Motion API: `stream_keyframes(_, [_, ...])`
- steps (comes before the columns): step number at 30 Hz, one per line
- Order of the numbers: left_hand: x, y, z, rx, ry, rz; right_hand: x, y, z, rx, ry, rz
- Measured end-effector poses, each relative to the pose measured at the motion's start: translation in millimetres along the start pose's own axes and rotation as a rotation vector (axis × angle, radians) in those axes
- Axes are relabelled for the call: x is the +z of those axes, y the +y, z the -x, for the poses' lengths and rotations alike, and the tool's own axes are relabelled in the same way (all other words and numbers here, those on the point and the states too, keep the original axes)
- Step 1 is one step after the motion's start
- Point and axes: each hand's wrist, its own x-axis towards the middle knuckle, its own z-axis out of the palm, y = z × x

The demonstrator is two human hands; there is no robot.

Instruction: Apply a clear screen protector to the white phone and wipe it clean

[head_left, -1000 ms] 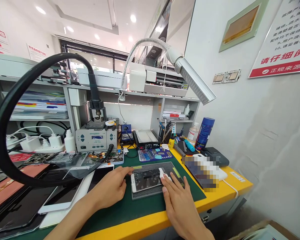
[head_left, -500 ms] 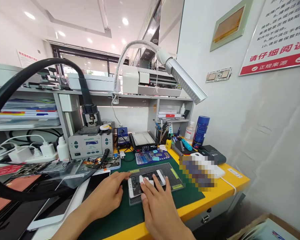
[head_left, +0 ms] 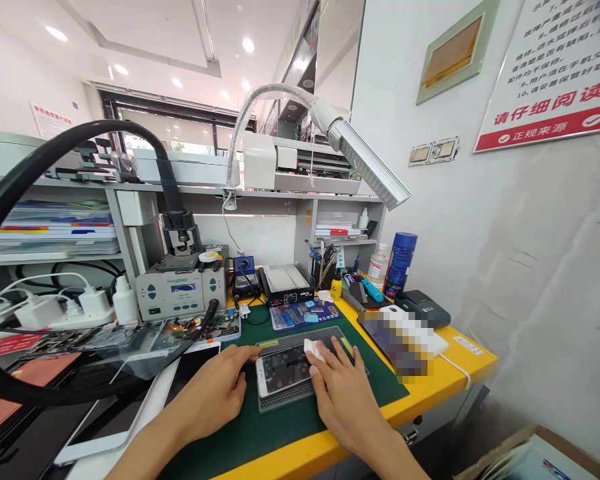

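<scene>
A white-framed smartphone [head_left: 285, 371] lies screen up, its dark glass marked with smudges, on a grey perforated mat [head_left: 275, 403]. My left hand [head_left: 220, 383] is at the phone's left end, index fingertip stretched to its upper left corner and thumb apart from it. Under the fingertips of my right hand [head_left: 347, 393] is a crumpled white wipe [head_left: 314, 348], pressed on the right part of the screen. That hand covers the phone's right end.
A green work mat [head_left: 240, 433] covers the yellow-edged bench. Left are a white tablet-like frame [head_left: 93, 448] and a black hose [head_left: 10, 193]. Behind stand a grey soldering or hot-air station [head_left: 183, 293] and a black heating plate [head_left: 287, 293]. A blue can [head_left: 401, 263] stands right.
My right hand has slid right along the phone with the wipe, baring more of the screen's middle. My left hand stays at the left end. The camera view has shifted slightly.
</scene>
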Motion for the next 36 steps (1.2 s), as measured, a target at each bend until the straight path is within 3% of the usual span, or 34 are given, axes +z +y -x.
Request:
stream_keyframes(11, [0.2, 3.6, -0.1, -0.007, 0.02, 0.007, -1.5, -21.2, 14.0, -0.075, -0.072, -0.138])
stream_keyframes(26, [2.0, -1.3, 1.2, 0.014, 0.014, -0.003, -3.9, 6.6, -9.8, -0.038, 0.001, -0.029])
stream_keyframes(36, [-1.0, 2.4, 2.0, -0.006, -0.001, 0.001, -3.2, -10.0, 11.9, -0.024, -0.009, -0.066])
